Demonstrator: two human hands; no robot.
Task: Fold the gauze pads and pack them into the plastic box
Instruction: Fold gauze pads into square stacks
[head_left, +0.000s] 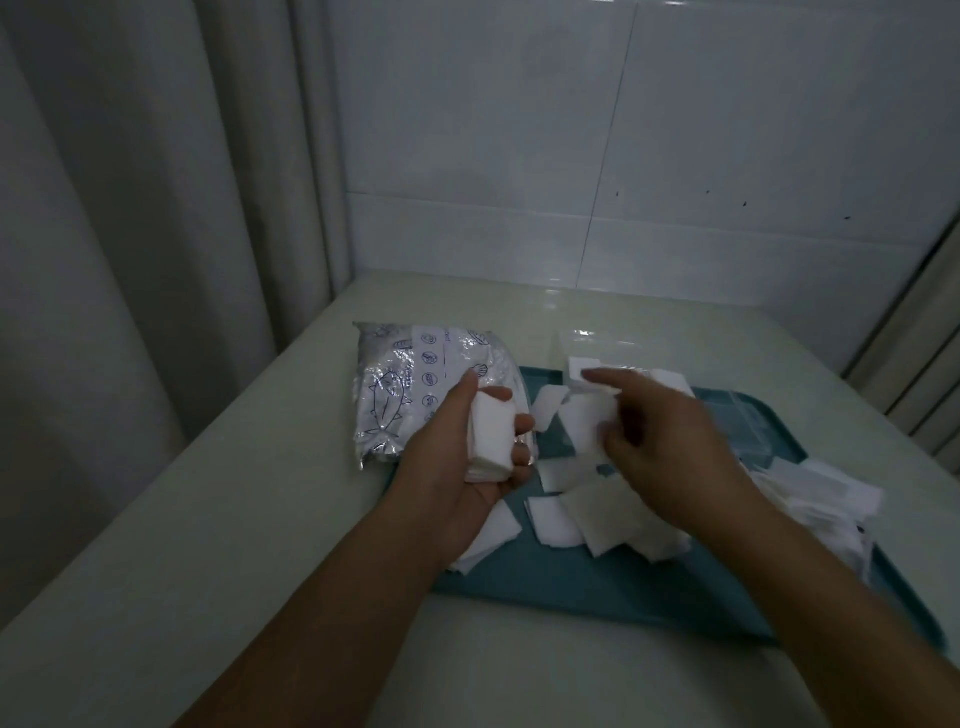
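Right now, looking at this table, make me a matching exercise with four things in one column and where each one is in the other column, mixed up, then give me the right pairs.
Things:
1. stack of folded pads
2. printed plastic bag
3. loose gauze pads
4. clear plastic box

Places:
A. scattered on the blue tray
B. at the far end of the tray, behind the right hand
C. held in the left hand
D. lying on the table, left of the tray

Pairs: 1-C, 2-D, 3-A, 4-B
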